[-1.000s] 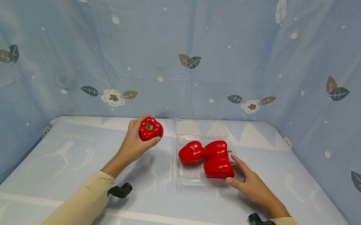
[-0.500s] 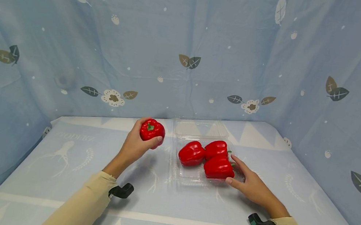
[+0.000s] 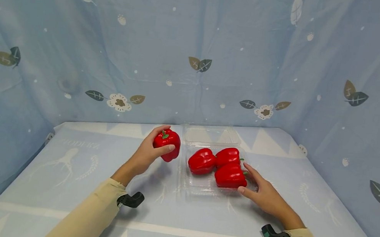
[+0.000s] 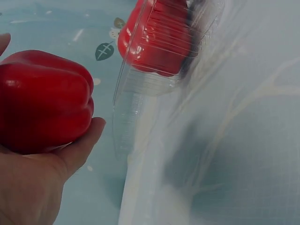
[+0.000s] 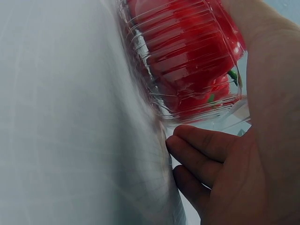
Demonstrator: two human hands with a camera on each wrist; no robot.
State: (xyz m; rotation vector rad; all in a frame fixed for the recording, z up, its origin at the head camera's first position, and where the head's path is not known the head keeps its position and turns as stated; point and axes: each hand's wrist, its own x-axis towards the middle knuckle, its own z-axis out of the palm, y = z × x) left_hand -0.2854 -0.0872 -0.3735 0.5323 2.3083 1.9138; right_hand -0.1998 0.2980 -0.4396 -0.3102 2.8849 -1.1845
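Observation:
My left hand point(image 3: 145, 155) holds a red bell pepper point(image 3: 174, 141) above the table, just left of a clear plastic clamshell box point(image 3: 200, 181). Its green stem tilts up and away; in the left wrist view the lobed end of the held bell pepper point(image 4: 49, 101) faces the box. Three more red bell peppers lie on their sides inside: one at left point(image 3: 201, 161), one at back right point(image 3: 227, 156), one at front right point(image 3: 230, 176). At the box's right side my right hand point(image 3: 266, 198) rests with thumb and forefinger spread, its other fingers point(image 5: 201, 161) loosely extended beside the wall.
The box's clear lid point(image 3: 212, 134) lies folded back toward the rear curtain point(image 3: 169, 47). A pale blue patterned cloth point(image 3: 75, 183) covers the table. Curtains also stand at left and right. Black bands with cameras point(image 3: 131, 199) sit on both wrists.
My left hand has moved right and slightly nearer with its bell pepper, closer to the box. The pepper has tipped so its stem points more upward. My right hand stays still.

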